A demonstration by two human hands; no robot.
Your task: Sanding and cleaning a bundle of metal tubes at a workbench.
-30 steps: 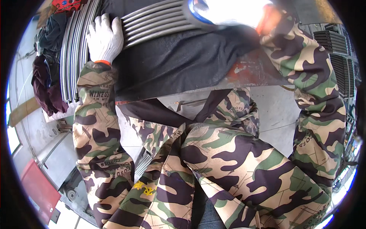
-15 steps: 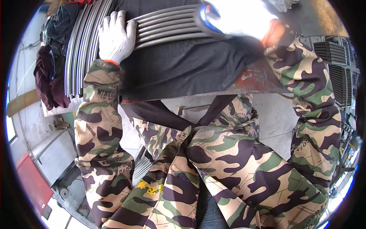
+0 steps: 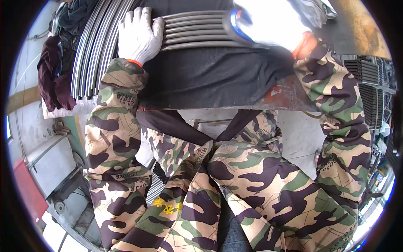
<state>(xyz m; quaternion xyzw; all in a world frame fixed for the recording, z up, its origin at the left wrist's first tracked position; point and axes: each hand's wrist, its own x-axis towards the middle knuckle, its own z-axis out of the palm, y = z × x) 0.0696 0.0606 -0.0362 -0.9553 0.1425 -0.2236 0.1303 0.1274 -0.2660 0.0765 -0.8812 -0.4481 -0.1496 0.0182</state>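
Note:
My left hand (image 3: 140,35), in a white knit glove with an orange cuff, lies flat on the left ends of a row of grey metal rods (image 3: 193,31). Its fingers are stretched out and pressed lightly together. Over the right part of the same rods, my right hand (image 3: 275,21) is gloved too and washed out by glare. At its left side shows a blurred, curved pad-like thing with a blue edge (image 3: 238,26), resting against the rods. The right fingers themselves cannot be made out. The rods lie crosswise on a black cloth (image 3: 201,77).
Left of my hand, more shiny rods (image 3: 90,59) lie lengthwise on the table. Dark red cloth (image 3: 52,77) hangs at the far left. Red-stained metal (image 3: 283,92) shows at the table's front edge. Stacked dark bars (image 3: 363,80) stand at the right, below a rusty sheet (image 3: 369,27).
Both hands and the crosswise rods appear slightly further right in the picture, partly because the view has shifted. My left hand stays flat on the rod ends; the blue-edged thing remains by my right hand.

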